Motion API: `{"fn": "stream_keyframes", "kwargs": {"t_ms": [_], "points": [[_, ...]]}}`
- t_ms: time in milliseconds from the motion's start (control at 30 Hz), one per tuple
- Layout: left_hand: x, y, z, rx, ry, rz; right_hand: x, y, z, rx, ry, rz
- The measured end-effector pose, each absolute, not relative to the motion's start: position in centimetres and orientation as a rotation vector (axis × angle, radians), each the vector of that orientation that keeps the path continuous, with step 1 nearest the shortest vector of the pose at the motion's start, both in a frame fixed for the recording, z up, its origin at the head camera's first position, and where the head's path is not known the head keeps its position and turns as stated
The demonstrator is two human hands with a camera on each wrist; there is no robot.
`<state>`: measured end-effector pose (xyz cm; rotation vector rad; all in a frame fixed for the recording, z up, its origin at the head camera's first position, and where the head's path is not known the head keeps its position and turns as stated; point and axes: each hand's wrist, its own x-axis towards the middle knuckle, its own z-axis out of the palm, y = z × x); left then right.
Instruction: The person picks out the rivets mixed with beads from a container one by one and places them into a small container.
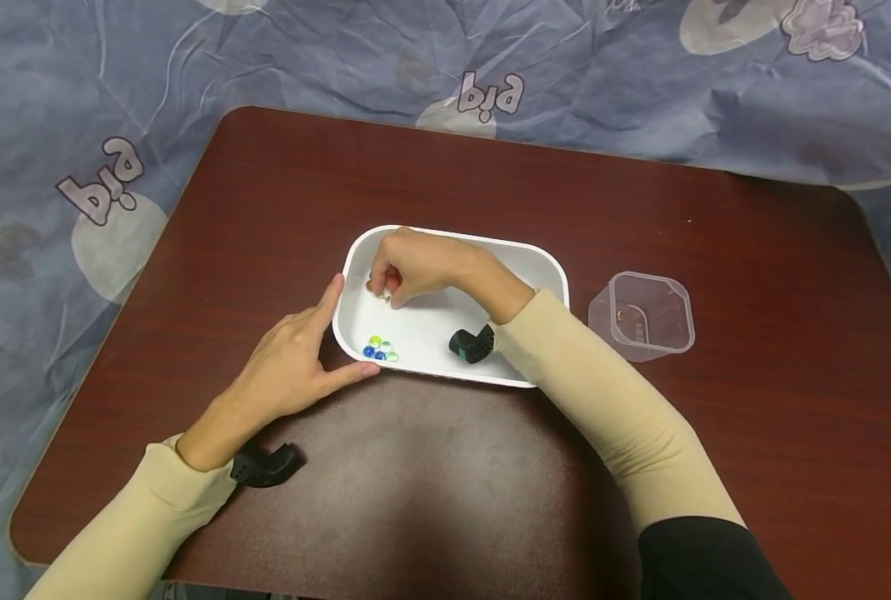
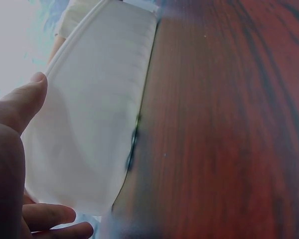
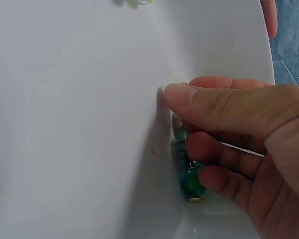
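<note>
My left hand [image 1: 283, 362] rests against the near-left corner of a white tray [image 1: 445, 367], thumb along the near rim and extended fingers along the left side. The left wrist view shows the tray's outer wall [image 2: 89, 99] beside the thumb. Inside the tray, near its far-left end, my right hand [image 1: 418, 262] pinches a tiny gold-coloured piece [image 3: 184, 83] between thumb and forefinger; most of it is hidden. Green glass beads with gold ends [image 3: 193, 184] lie behind the other fingers. A brown bead [image 1: 370, 286] is by the fingertips.
Several yellow, clear and blue glass marbles [image 1: 380, 350] sit in the tray's near-left corner. Right of the tray, a clear plastic container [image 1: 643, 321] stands on the dark brown table [image 1: 490, 467] with a tiny brownish thing inside. Patterned blue-grey cloth [image 1: 325, 75] hangs behind.
</note>
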<state>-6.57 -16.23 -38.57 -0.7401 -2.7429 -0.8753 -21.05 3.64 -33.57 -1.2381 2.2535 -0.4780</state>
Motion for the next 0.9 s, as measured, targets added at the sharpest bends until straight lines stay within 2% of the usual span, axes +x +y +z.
{"fn": "stream_keyframes", "kwargs": {"t_ms": [900], "points": [[-6.52,-16.28,-38.28,-0.715,-2.811,-0.853,-20.76,3.45,-33.74,-1.259,2.278,-0.451]]}}
